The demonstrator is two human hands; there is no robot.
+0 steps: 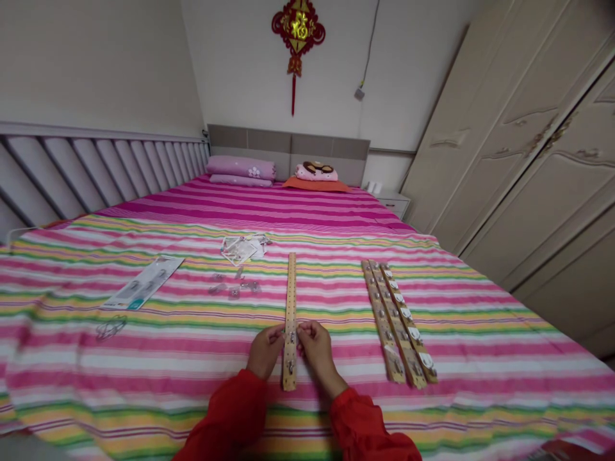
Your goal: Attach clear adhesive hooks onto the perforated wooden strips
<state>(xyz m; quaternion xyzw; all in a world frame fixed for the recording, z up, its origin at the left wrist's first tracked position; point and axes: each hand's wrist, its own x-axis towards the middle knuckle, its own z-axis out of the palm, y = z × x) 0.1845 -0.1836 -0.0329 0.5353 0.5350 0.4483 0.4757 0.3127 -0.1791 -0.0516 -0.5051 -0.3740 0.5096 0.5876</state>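
Note:
A narrow tan strip with a row of small holes [291,288] lies lengthwise on the striped cloth in front of me. Two small shiny metal pieces sit on its near half, the lower one being a metal piece [290,366] close to the near end. My left hand [266,351] is at the strip's left edge, thumb and fingers pinched together beside the upper metal piece [291,337]. From the right edge my right hand [317,349] meets the same spot, also with closed fingertips. What the fingertips pinch is too small to make out.
Three similar strips [391,326] with metal and white pieces lie at right. Small clear packets [234,292] and a pile of cards [243,248] are beyond my left hand. Farther left are a long blister card [144,283] and a wire bundle [111,327]. Pillows [240,168] rest by the headboard.

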